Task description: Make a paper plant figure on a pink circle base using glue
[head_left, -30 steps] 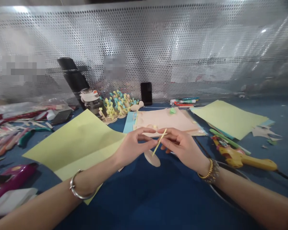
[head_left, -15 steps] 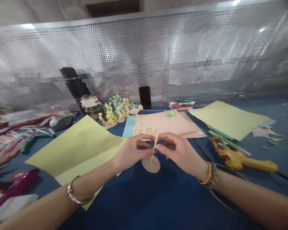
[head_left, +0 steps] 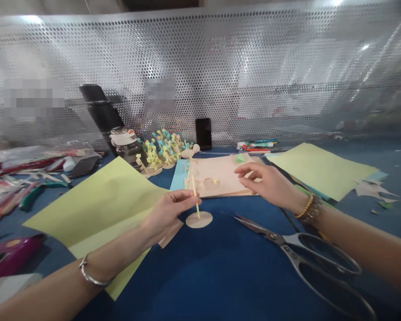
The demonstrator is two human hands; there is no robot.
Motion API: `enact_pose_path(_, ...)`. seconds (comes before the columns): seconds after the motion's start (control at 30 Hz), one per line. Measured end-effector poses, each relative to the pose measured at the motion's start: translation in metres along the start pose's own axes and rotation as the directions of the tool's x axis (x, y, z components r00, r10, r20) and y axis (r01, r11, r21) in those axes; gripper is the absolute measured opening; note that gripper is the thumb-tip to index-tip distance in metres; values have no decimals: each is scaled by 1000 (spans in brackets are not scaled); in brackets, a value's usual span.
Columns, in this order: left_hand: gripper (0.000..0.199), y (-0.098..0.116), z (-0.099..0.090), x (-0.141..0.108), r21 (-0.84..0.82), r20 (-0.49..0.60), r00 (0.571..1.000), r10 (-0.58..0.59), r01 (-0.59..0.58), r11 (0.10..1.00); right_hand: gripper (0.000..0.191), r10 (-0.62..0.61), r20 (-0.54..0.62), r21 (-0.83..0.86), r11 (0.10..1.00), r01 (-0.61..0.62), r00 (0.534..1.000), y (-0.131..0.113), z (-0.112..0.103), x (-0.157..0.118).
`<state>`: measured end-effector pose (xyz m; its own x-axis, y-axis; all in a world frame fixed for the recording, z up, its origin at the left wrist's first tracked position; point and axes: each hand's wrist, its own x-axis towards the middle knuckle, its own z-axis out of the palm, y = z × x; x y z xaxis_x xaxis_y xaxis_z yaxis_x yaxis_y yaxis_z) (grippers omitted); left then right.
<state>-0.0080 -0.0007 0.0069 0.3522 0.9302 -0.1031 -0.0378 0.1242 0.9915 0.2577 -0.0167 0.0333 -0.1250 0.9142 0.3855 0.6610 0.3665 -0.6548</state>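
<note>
The two hands have just parted, and one hand now carries the small piece alone. The left hand (head_left: 169, 213) pinches a thin yellow paper stick (head_left: 195, 191) between thumb and fingers, above a round tan paper disc (head_left: 199, 220) at the stick's lower end. The stick stands nearly upright, its long axis tilted slightly so the top leans left and away from the person. The disc lies almost flat, and the piece sits over the blue bench (head_left: 217, 276), just past the edge of a folded yellow-green paper sheet (head_left: 100, 209). The right hand (head_left: 269, 182) has moved off to the right and is open and empty, its loosely curved fingers reaching over a tan card (head_left: 217, 176) that has round cut-outs. Whether they touch the card cannot be told. Large steel scissors (head_left: 287, 249) now lie open on the bench, below the right hand, with their blades pointing left toward the disc.
</note>
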Motion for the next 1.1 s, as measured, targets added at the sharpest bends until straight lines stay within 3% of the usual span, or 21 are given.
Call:
enact_pose_path(0.17, 13, -4, 2, -4, -55, 7, 1000, -11, 12, 998, 14, -60, 80, -27, 998, 63, 995, -15, 21, 2)
enact_pose_path(0.3, 13, 3, -1, -11, -6, 42, 998, 36, -36, 999, 16, -97, 143, -34, 994, 103, 985, -24, 29, -5)
enact_pose_path(0.4, 13, 24, -11, -12, 133, 0, 985, 172, -170, 976, 17, -88, 153, -43, 994, 96, 984, -24, 26, -15)
enact_pose_path(0.5, 17, 52, -24, -5, 273, -105, 930, 353, -314, 909, 15, -69, 158, -70, 994, 81, 985, -23, 21, -32)
enact_pose_path(0.63, 26, 77, -36, 23, 395, -208, 851, 482, -378, 837, 17, -110, 179, -92, 988, 128, 978, -22, 18, -56)
enact_pose_path(0.7, 29, 79, -35, 41, 458, -197, 838, 509, -380, 803, 17, -138, 164, -97, 983, 155, 977, -21, 19, -62)
enact_pose_path(0.83, 21, 72, -19, 76, 606, -89, 830, 551, -394, 691, 18, -157, 145, -111, 979, 174, 977, -16, 20, -63)
enact_pose_path(1.1, 14, 33, 24, 141, 657, 57, 857, 511, -418, 627, 18, -251, 217, -184, 939, 292, 943, -19, 22, -66)
